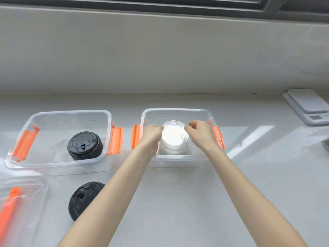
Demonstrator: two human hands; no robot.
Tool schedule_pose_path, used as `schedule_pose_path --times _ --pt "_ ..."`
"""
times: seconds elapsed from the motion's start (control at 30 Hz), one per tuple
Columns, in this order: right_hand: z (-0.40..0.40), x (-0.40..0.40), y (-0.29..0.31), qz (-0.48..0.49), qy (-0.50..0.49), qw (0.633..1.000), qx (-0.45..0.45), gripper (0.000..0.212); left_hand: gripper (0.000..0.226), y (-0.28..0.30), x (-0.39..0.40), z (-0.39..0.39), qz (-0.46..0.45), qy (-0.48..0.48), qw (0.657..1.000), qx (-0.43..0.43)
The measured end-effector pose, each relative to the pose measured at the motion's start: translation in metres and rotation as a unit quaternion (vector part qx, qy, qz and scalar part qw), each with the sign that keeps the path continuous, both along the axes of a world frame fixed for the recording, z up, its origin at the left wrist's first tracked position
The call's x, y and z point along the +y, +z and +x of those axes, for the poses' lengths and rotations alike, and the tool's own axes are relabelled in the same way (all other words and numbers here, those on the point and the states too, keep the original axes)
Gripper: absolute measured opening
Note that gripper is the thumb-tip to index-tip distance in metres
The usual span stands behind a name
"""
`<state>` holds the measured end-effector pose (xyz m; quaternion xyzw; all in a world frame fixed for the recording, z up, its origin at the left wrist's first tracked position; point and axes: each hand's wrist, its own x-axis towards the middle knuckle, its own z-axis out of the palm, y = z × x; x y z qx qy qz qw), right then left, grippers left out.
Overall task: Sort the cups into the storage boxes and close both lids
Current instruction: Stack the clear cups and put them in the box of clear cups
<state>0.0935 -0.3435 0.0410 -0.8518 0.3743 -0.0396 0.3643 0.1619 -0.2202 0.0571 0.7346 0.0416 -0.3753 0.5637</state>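
Observation:
Two clear storage boxes with orange latches stand open on the counter. A black-lidded cup (85,146) stands inside the left box (58,165). In the right box (178,111) stands a clear cup stack (175,138). My left hand (153,134) pinches its rim on the left side. My right hand (199,131) pinches the rim on the right side. A second black-lidded cup (83,198) stands on the counter in front of the left box, partly hidden by my left forearm.
A clear lid with an orange strip (16,207) lies at the near left edge. A white kitchen scale (309,106) sits at the far right by the wall. The wall and window sill run along the back of the counter.

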Motion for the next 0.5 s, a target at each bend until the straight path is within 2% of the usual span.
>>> schedule_pose_path --times 0.1,0.23,0.3,0.4,0.5 --pt "-0.002 0.002 0.013 -0.010 0.005 1.000 -0.007 0.043 0.021 0.012 0.008 -0.002 -0.017 -0.026 0.998 -0.052" --pt "-0.006 0.022 0.042 -0.044 0.032 0.996 -0.064 0.036 0.034 0.037 0.035 -0.014 -0.074 -0.053 0.988 -0.124" --pt "-0.009 0.041 0.058 -0.040 0.061 0.991 -0.112 0.030 0.026 0.048 0.059 -0.021 -0.110 -0.072 0.980 -0.151" --pt "-0.017 0.072 0.075 -0.006 0.113 0.981 -0.158 0.026 0.024 0.055 0.101 -0.030 -0.142 -0.093 0.968 -0.184" --pt "-0.027 0.108 0.077 0.076 0.156 0.966 -0.192 0.024 0.023 0.050 0.152 -0.038 -0.121 -0.089 0.964 -0.220"
